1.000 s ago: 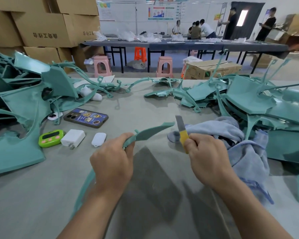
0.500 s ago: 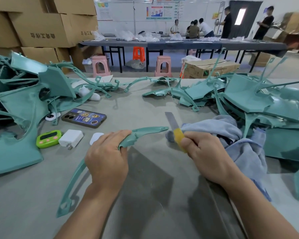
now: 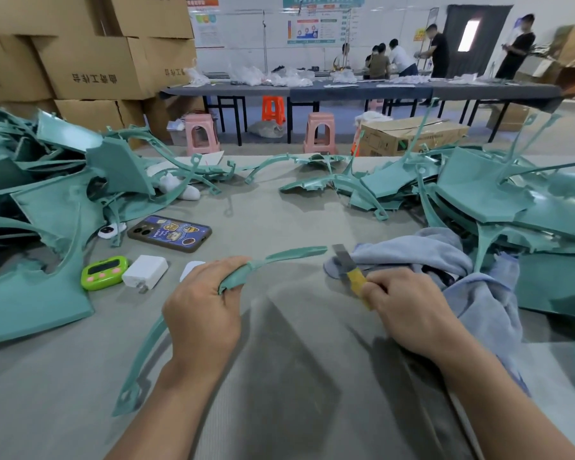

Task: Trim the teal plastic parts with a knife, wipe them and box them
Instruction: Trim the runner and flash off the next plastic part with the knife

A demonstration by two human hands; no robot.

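- Left hand (image 3: 203, 313) grips the curved teal strip (image 3: 289, 254) over the worktop (image 3: 279, 214); right hand (image 3: 409, 303) grasps the knife (image 3: 346, 263) near its tip.
- A slip could gouge it or cut the left hand; the blade edge looks blurred.

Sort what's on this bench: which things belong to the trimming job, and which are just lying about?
Job: curved teal strip gripped by the left hand; yellow-handled knife in the right hand; blue-grey cloth; left pile of teal parts; right pile of teal parts.

Lying about: phone; green timer; white charger; small white gadget beside the phone.
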